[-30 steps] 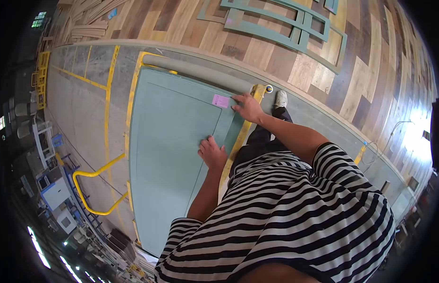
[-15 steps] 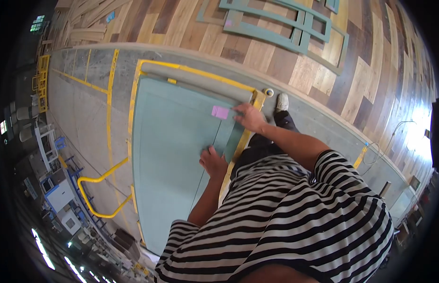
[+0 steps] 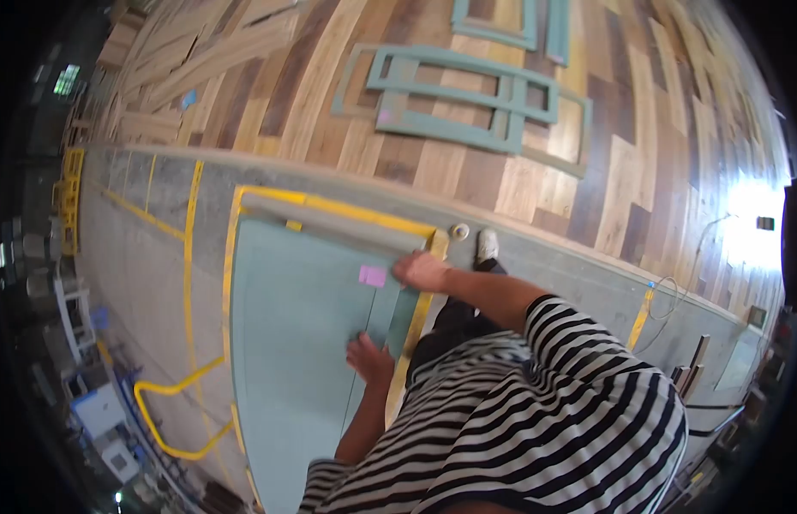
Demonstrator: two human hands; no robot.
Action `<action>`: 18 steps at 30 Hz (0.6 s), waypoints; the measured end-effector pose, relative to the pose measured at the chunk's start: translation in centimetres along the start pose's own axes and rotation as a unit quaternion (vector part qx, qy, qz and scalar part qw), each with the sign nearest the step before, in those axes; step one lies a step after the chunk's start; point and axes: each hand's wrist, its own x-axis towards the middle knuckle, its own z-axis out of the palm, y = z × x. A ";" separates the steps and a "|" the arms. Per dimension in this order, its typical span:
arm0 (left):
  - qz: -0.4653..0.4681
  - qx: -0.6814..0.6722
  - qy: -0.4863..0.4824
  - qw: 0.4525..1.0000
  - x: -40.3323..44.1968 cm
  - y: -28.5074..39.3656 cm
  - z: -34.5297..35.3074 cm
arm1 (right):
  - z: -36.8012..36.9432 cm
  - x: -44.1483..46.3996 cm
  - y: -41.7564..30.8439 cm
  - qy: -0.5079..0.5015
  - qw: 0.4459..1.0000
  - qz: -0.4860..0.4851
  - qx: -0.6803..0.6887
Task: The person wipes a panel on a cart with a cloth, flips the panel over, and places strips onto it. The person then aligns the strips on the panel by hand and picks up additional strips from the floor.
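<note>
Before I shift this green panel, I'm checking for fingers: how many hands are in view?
2. The right hand is at the green panel's corner, beside the pink label; the left hand is over its face. The dim background could hide others.

The large grey-green door panel [image 3: 287,343] lies flat, face up, within a yellow-edged frame [image 3: 356,212]. Thin straight seams mark its smooth face, and a pink label [image 3: 372,275] sits near one corner.

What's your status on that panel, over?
Right hand at green panel edge, beside pink label; grip unclear. Left hand at panel face, grip open. Yellow rail along far end.
</note>
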 end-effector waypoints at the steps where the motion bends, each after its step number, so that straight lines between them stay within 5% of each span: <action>1: -0.004 0.002 -0.001 1.000 0.0 0.0 0.2 | 0.2 0.1 0.3 0.011 1.000 -0.013 -0.015; 9: -0.002 0.022 -0.002 1.000 -0.5 0.4 -0.1 | -0.9 -1.2 0.8 -0.023 0.998 0.046 0.021; 13: -0.010 0.021 -0.010 1.000 -0.7 0.2 0.2 | -2.3 -6.5 1.7 0.006 0.948 0.233 0.218; 16: -0.004 0.023 0.001 1.000 -0.7 0.3 0.1 | -1.9 -14.0 5.7 0.046 0.902 0.370 0.216; 18: -0.008 -0.010 0.002 1.000 -0.8 0.3 -0.3 | -1.8 -21.2 8.5 0.111 0.805 0.497 0.305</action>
